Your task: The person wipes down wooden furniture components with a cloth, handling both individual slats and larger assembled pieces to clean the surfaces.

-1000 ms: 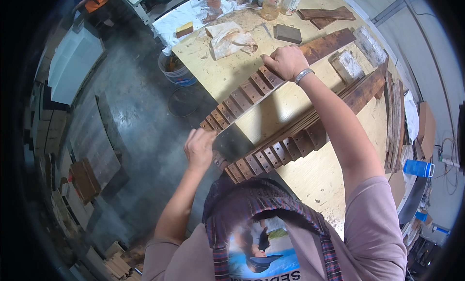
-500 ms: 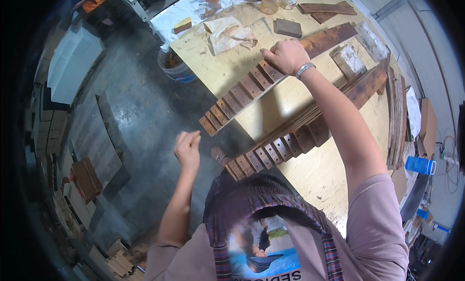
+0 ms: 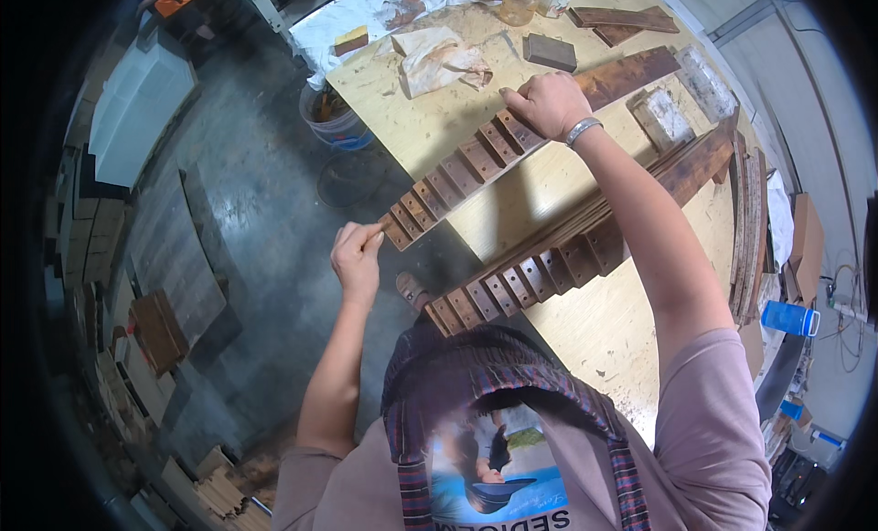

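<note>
A long brown wooden board lies slanted on the worktable, its near end running past the table's left edge. A stepped row of small drilled wooden blocks shows along that end. My right hand is closed over the board just behind the blocks. With fingers curled in a pinch, my left hand touches the outermost block; whether something small is in the fingers is hidden. Nearer me, a second stepped row of drilled blocks ends a stack of similar long boards, below my right forearm.
On the worktable are a stained cloth, a dark rectangular block, whitish blocks, loose strips and a jar. A bucket stands on the floor by the table's left edge.
My left hand has moved up and right a little, from just off the board's end to touching the outermost block. My right hand keeps its place on the board.
</note>
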Available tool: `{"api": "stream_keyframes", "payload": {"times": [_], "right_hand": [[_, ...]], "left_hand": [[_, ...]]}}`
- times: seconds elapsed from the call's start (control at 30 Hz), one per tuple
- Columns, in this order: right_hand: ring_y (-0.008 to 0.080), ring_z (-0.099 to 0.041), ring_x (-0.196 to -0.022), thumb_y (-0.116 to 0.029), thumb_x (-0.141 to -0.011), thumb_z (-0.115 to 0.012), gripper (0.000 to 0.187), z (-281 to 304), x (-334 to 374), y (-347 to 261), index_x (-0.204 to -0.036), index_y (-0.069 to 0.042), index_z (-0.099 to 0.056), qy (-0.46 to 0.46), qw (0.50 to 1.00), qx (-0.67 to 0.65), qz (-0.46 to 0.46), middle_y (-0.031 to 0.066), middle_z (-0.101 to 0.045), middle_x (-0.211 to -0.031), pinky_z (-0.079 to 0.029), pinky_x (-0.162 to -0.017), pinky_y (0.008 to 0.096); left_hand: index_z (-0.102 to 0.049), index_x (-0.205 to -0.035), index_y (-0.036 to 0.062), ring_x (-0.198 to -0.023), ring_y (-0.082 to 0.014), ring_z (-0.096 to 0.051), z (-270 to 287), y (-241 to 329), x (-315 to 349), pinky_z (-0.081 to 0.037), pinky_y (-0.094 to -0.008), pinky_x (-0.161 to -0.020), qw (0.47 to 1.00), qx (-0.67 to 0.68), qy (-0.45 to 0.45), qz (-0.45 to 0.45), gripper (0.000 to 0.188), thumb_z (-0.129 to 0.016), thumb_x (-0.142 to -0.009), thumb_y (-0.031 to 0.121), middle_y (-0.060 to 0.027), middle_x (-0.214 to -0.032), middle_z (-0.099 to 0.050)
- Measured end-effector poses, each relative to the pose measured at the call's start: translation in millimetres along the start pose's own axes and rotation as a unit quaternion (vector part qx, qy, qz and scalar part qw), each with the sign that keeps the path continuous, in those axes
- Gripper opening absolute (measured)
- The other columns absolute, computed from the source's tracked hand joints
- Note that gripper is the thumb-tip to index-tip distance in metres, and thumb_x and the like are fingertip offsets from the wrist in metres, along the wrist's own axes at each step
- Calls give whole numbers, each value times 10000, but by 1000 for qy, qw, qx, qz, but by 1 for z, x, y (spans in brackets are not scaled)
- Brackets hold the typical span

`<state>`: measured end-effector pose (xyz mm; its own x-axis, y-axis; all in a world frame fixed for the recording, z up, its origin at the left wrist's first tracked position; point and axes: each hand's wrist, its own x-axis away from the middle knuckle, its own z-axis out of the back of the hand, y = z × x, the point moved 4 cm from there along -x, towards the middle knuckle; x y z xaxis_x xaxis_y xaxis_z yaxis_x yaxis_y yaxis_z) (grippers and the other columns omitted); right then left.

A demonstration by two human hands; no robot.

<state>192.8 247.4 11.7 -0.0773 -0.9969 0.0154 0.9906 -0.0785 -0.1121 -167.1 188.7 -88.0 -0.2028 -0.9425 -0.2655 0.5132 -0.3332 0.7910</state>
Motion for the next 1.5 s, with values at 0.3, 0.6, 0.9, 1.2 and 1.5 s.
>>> {"api": "stream_keyframes", "payload": {"times": [0.3,0.6,0.9,1.2,1.5], "right_hand": [[388,-655,-756,-490,-884,-436,574,6,5,-3,-666,-44,-722,-10,1000,-15,-9,233,-683,-752,-481,-867,456],[389,-654,-767,-491,-879,-432,576,4,2,-2,-666,-41,-721,-9,1000,-9,-16,238,-679,-747,-481,-872,456],[388,-653,-771,-492,-877,-440,572,3,1,-1,-675,-37,-721,-14,1000,-14,-20,241,-679,-749,-473,-893,449],[432,-606,-720,-459,-923,-472,562,5,3,-1,-664,-7,-685,13,999,-40,-4,261,-620,-684,-486,-784,495],[436,-603,-701,-478,-928,-470,571,6,3,-3,-657,-23,-684,25,999,-32,5,257,-613,-667,-494,-767,490]], "left_hand": [[-661,-883,14,-724,-92,-537,-2,-7,36,-447,-271,-621,994,81,-52,54,62,-682,-836,-20,-9,-779,-559],[-557,-871,107,-604,-42,-483,-36,-22,22,-389,-220,-500,842,382,-66,376,131,-674,-929,114,35,-745,-547],[-633,-906,57,-591,-84,-502,-19,-33,23,-413,-248,-542,911,245,-17,333,91,-644,-952,135,8,-759,-594],[-689,-884,54,-780,-280,-592,4,-1,-2,-469,-396,-705,997,-70,25,8,58,-686,-826,59,-84,-793,-608],[-682,-825,42,-761,-297,-582,-2,-2,9,-465,-397,-678,995,-78,7,-67,87,-726,-750,42,-92,-765,-597]]}}
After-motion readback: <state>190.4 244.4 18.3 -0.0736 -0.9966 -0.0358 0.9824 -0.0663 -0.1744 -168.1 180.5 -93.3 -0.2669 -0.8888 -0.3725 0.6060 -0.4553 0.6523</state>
